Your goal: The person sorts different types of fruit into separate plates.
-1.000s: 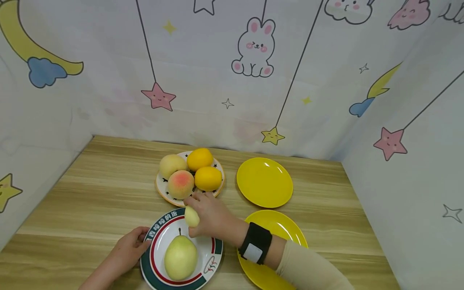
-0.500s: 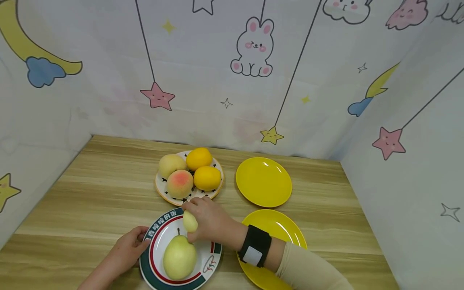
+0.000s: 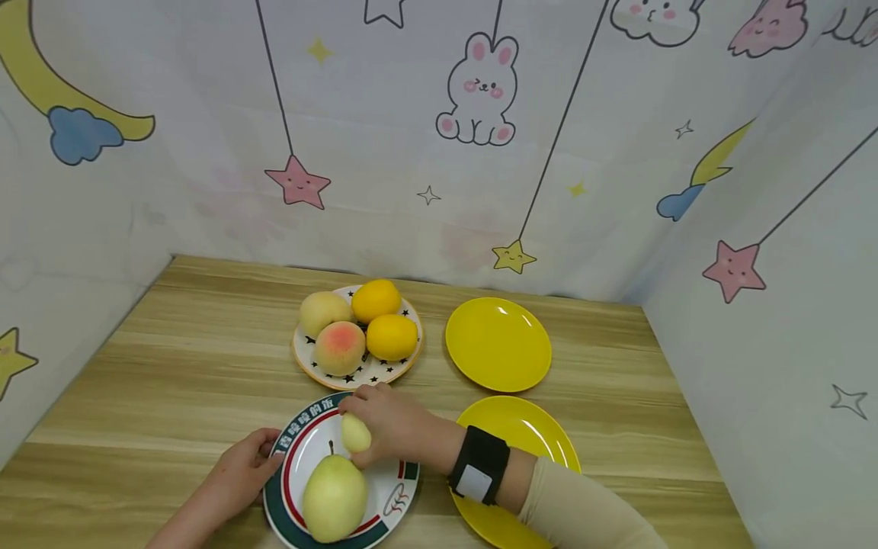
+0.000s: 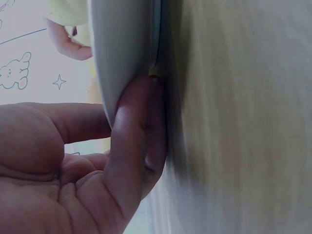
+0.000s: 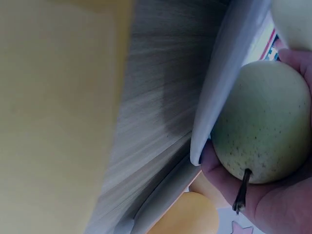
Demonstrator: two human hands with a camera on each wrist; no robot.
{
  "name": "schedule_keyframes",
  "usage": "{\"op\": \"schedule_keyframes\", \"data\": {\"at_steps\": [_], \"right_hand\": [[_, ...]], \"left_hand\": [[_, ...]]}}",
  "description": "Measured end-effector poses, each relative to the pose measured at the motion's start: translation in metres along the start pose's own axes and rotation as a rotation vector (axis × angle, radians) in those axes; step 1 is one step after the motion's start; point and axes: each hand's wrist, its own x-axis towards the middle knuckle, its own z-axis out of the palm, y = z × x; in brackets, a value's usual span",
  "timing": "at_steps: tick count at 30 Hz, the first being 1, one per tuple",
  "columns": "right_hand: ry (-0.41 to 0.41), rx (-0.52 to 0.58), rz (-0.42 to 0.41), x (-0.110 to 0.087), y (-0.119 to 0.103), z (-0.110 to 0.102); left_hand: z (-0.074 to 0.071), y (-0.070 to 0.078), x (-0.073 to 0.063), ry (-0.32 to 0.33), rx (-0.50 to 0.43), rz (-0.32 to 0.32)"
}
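A white plate with a dark green and red rim [image 3: 274,499] lies at the front of the table. My left hand [image 3: 236,476] grips its left edge, the thumb on the rim and curled fingers beneath it, as the left wrist view shows. One pale green pear [image 3: 334,499] lies in this plate, stem pointing away. Over the plate's far right part, my right hand [image 3: 401,431] holds a second pear [image 3: 356,433], mostly hidden by the fingers in the head view. In the right wrist view, this held pear [image 5: 265,122] shows its dark stem, with fingers curled round it.
Behind stands a star-patterned plate [image 3: 373,372] with two peaches [image 3: 340,348] and two lemons [image 3: 392,337]. Two yellow plates [image 3: 498,345] lie to the right, the nearer one under my right forearm. A printed cloth wall [image 3: 384,229] borders the wooden table [image 3: 171,366].
My right hand has brought its pear slightly nearer and left, lower over the plate. The other pear has shifted a little left and nearer. My left hand stays on the rim.
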Motion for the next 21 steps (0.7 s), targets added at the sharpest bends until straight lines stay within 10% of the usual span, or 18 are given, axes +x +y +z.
{"op": "schedule_keyframes", "data": {"at_steps": [21], "right_hand": [[-0.009,-0.051,-0.023,0.0003,-0.0048,0.0044]], "left_hand": [[-0.002,0.0025,0.0,-0.021,0.006,-0.027]]}}
